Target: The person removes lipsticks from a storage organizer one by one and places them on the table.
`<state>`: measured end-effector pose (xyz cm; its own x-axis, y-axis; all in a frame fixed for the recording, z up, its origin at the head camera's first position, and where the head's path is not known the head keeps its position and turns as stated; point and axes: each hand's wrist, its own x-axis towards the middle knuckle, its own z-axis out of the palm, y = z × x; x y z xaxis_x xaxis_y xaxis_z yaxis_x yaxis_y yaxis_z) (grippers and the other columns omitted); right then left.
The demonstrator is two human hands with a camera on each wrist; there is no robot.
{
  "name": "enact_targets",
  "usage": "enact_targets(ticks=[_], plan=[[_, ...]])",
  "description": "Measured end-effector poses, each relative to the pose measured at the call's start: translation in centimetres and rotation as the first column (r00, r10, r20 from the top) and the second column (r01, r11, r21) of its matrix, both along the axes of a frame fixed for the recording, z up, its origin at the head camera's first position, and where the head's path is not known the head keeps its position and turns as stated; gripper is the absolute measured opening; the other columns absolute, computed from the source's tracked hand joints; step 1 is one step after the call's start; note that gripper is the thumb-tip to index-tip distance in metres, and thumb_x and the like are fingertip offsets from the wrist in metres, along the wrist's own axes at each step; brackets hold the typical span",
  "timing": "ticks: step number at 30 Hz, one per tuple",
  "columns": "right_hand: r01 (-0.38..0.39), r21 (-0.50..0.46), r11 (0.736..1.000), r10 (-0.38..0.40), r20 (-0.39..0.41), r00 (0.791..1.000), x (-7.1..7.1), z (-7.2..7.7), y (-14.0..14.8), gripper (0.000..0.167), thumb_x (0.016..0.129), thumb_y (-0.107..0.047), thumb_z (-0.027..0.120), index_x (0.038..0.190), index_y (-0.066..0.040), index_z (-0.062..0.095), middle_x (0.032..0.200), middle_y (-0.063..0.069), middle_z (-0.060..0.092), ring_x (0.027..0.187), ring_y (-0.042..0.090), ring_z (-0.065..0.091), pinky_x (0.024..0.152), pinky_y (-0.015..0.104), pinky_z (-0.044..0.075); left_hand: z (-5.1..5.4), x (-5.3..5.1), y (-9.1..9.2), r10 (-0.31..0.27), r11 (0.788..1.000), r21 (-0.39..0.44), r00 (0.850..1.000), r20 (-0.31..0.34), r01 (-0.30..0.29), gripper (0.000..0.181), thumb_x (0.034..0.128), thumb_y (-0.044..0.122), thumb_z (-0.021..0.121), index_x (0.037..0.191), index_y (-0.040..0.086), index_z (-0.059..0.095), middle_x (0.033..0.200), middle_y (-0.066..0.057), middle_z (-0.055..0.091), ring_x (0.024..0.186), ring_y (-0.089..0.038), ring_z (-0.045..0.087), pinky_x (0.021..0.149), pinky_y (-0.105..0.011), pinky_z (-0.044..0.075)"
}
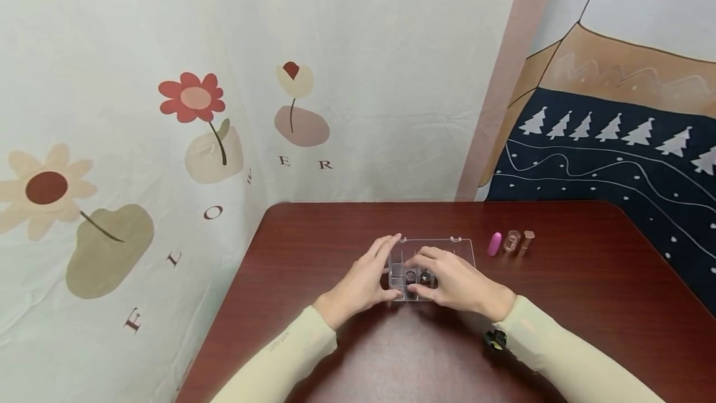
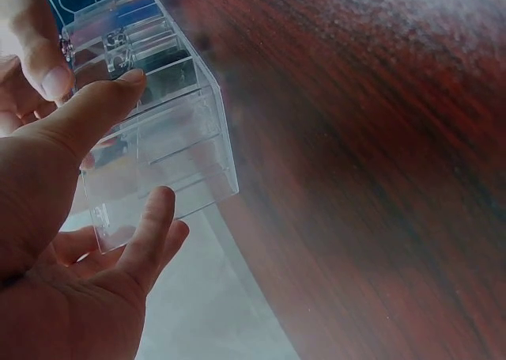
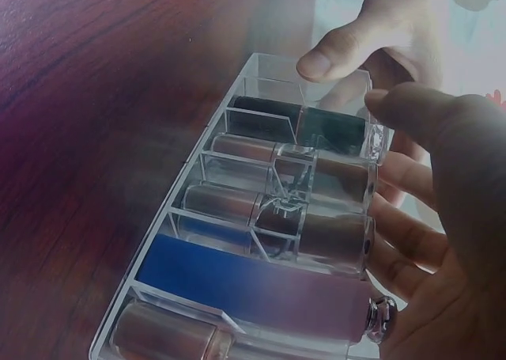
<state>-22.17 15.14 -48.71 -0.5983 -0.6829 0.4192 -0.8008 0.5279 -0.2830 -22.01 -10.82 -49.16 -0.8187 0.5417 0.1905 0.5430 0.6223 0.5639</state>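
Note:
A clear compartment box [image 1: 396, 273] stands on the table between both hands. My left hand [image 1: 363, 278] grips its left end, thumb on one side and fingers on the other. My right hand [image 1: 467, 282] arches over the box, thumb and fingers spread on either side of the tubes. In the right wrist view a dark lipstick tube [image 3: 336, 130] sits in a slot beside the right thumb. Further tubes fill neighbouring slots, among them a large blue-to-purple tube [image 3: 245, 285]. Whether the right fingertips touch a tube is hard to see.
On the table [image 1: 313, 229], right of the box, stand a pink tube [image 1: 495, 244], a clear-topped tube [image 1: 511, 242] and a rose-gold tube [image 1: 526, 243]. A patterned curtain [image 1: 380, 79] hangs behind the table's back edge.

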Motion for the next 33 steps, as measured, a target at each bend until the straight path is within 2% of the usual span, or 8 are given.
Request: enact_targets(ticks=[6,18,26,33], plan=[[-0.023,-0.011,1.0,0.023,0.032,0.999,-0.03,0.1,-0.19,0.026,0.101,-0.021,0.093,0.124,-0.011,0.086,0.11,-0.003,0.08,0.088,0.006,0.07,0.081,0.027,0.065,0.04,0.05,0.05,-0.005,1.0,0.008,1.0,0.004,0.005,0.121,0.0877,0.006,0.104,0.183,0.007,0.029,0.178,-0.02,0.044,0.118,-0.035,0.087,0.101,-0.031,0.072],[-0.022,-0.044,0.999,0.023,0.04,0.999,0.01,0.14,-0.48,0.018,0.104,-0.015,0.09,0.121,-0.01,0.086,0.108,-0.002,0.081,0.091,0.01,0.075,0.083,0.029,0.068,-0.11,0.01,0.01,-0.001,1.0,-0.004,1.0,-0.009,0.001,0.122,0.0868,0.008,0.105,0.183,0.008,0.029,0.178,-0.019,0.044,0.117,-0.033,0.088,0.101,-0.032,0.072],[-0.028,-0.076,0.997,0.027,-0.012,1.0,-0.11,0.29,-0.43,0.017,0.102,-0.013,0.091,0.119,-0.009,0.087,0.105,-0.002,0.08,0.089,0.009,0.073,0.08,0.025,0.066,0.0,-0.01,0.0,-0.001,1.0,0.0,1.0,0.003,0.001,0.122,0.0871,0.008,0.105,0.183,0.008,0.029,0.179,-0.019,0.043,0.118,-0.033,0.088,0.102,-0.032,0.072],[-0.03,-0.087,0.996,0.028,-0.027,0.999,-0.1,0.8,-0.43,0.018,0.102,-0.014,0.091,0.119,-0.008,0.087,0.107,-0.001,0.081,0.091,0.012,0.075,0.081,0.028,0.068,-0.05,-0.07,0.09,-0.003,1.0,0.003,1.0,0.011,0.003,0.122,0.0873,0.007,0.104,0.183,0.009,0.028,0.179,-0.018,0.043,0.118,-0.034,0.088,0.102,-0.033,0.072]])
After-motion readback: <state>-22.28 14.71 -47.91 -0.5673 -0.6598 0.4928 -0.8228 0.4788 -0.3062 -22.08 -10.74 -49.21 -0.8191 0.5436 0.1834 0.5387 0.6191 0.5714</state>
